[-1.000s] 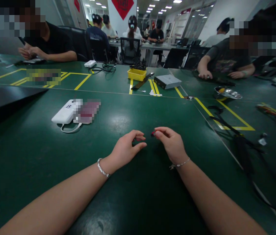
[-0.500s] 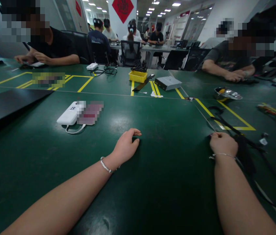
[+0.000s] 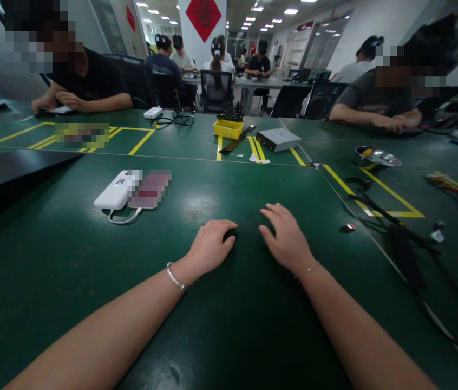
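My left hand rests on the green table, fingers bent a little and apart from the thumb, holding nothing. Opposite it, my right hand is spread with its fingertips pointing toward the left one; it too is empty. A gap of bare table lies between the two. To the right of my right hand lies a small shiny reddish object, too small to name. Left of my left hand are a white power bank marked "15" and a blurred-out flat reddish item, with a short white cable beside them.
Black cables run along the right side. Farther back stand a yellow tray and a grey metal box. A black panel lies at left. People sit across the table on both sides, including one in a dark shirt.
My right hand has moved left from the right side toward my left hand and opened. The small shiny object now lies where it was. My left hand has hardly moved.
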Action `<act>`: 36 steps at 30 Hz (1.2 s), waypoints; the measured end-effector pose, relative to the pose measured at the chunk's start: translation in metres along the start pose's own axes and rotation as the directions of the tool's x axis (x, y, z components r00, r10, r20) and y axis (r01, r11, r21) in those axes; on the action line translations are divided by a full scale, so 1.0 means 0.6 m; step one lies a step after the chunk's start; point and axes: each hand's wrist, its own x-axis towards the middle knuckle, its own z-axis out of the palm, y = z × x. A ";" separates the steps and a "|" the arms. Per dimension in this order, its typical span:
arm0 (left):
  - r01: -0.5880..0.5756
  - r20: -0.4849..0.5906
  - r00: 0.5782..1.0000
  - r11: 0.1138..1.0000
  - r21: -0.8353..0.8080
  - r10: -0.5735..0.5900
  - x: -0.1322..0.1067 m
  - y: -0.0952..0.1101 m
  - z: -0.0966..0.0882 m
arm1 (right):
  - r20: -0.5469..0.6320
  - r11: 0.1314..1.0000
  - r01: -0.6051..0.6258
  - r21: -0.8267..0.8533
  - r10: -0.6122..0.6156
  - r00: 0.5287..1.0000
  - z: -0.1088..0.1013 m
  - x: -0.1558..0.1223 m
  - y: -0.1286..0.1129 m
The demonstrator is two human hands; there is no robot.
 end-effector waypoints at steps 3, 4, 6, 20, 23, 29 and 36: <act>-0.029 0.007 1.000 0.999 0.016 0.028 0.001 0.000 0.002 | 0.236 0.988 0.081 0.129 -0.110 0.966 0.030 -0.014 -0.053; -0.038 0.018 0.999 0.999 0.024 0.037 0.002 0.000 0.003 | 0.286 0.985 0.081 0.152 -0.123 0.950 0.034 -0.018 -0.059; -0.051 0.036 0.998 0.998 0.045 0.050 0.002 -0.001 0.003 | 0.342 0.982 0.077 0.173 -0.133 0.930 0.033 -0.020 -0.055; -0.069 0.058 0.996 0.996 0.055 0.066 0.000 -0.004 -0.001 | -0.145 0.584 -0.662 -0.469 0.689 0.710 -0.105 -0.039 0.220; -0.073 0.074 0.995 0.995 0.069 0.068 0.000 -0.004 -0.003 | -0.103 0.541 -0.710 -0.451 0.758 0.644 -0.103 -0.043 0.230; -0.082 0.081 0.994 0.993 0.087 0.075 0.001 -0.007 -0.001 | -0.141 0.561 -0.728 -0.393 0.746 0.651 -0.099 -0.037 0.220; -0.071 0.080 0.995 0.996 0.061 0.066 0.001 -0.009 0.001 | -0.213 0.592 -0.752 -0.291 0.726 0.654 -0.093 -0.040 0.212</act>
